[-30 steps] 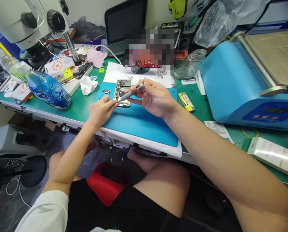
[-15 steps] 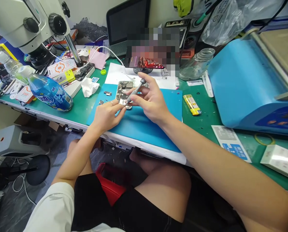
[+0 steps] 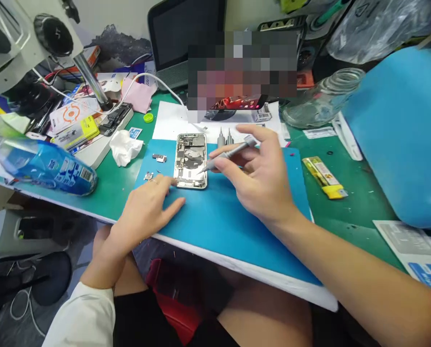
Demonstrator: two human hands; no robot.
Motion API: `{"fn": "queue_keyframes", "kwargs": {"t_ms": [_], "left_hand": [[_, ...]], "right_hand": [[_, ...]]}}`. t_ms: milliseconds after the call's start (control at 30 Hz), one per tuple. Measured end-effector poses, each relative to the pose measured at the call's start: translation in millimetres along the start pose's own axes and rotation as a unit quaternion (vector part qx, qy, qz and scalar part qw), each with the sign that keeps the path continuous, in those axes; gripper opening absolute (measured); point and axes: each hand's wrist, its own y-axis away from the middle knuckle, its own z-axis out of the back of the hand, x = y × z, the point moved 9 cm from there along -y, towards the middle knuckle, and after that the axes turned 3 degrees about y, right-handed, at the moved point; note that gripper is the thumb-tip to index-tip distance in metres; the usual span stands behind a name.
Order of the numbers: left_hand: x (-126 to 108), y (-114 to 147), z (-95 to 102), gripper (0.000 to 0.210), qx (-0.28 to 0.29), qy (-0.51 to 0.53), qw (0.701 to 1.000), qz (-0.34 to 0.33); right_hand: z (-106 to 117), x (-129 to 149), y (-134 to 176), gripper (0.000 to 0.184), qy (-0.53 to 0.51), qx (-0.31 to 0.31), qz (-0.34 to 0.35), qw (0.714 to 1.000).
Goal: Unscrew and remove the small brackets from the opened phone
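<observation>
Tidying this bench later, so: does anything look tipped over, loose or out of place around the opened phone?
Yes. The blue bottle lies on its side at the bench's left edge. Small loose parts sit on the blue mat beside the opened phone, near the left hand. A crumpled tissue lies nearby. Nothing looks spilled.

Bright, even light; soft shadows under the hands on the blue mat (image 3: 215,217). Edges beyond it bow; pixelated patch behind it.

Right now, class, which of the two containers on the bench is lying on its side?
The blue plastic bottle at the left lies on its side; the clear glass jar at the back right stands upright.
</observation>
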Motion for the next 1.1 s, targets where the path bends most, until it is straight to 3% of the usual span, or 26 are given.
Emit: {"fn": "queue_keyframes", "kwargs": {"t_ms": [100, 167, 267, 400, 467, 567, 767, 967, 1100], "left_hand": [[1.0, 2.9, 1.8, 0.016, -0.005, -0.008, 0.999, -0.039], [0.6, 6.0, 1.0, 0.015, -0.025, -0.01, 0.998, -0.055], [-2.4, 11.7, 0.8, 0.015, -0.062, -0.003, 0.996, -0.07], [-7.8, 16.1, 1.3, 0.018, -0.067, 0.0, 0.993, -0.097], [-11.6, 16.6, 1.8, 0.023, -0.062, 0.003, 0.991, -0.12], [-15.4, 15.0, 0.7, 0.028, -0.05, 0.01, 0.989, -0.137], [-14.2, 10.0, -0.2, 0.033, -0.044, 0.022, 0.992, -0.117], [-14.7, 9.5, -0.5, 0.033, -0.037, 0.02, 0.991, -0.128], [-15.0, 9.2, -2.5, 0.035, -0.033, 0.018, 0.991, -0.128]], "right_hand": [[1.0, 26.6, -1.0, 0.052, 0.007, -0.045, 0.04, 0.998], [-9.0, 33.8, -7.2, 0.044, 0.032, -0.028, 0.038, 0.998], [-24.0, 30.9, -15.8, 0.043, 0.068, 0.003, 0.059, 0.996], [-29.1, 27.9, -8.9, 0.062, 0.098, 0.012, 0.172, 0.98], [-31.4, 25.1, -3.4, 0.068, 0.121, 0.031, 0.192, 0.973], [-33.8, 19.7, -1.1, 0.069, 0.146, 0.052, 0.17, 0.973], [-27.6, 12.2, -5.0, 0.064, 0.174, 0.012, 0.128, 0.976], [-30.1, 7.8, -6.6, 0.066, 0.17, 0.042, 0.1, 0.98], [-27.0, 8.3, -5.3, 0.064, 0.182, 0.026, 0.104, 0.978]]}}
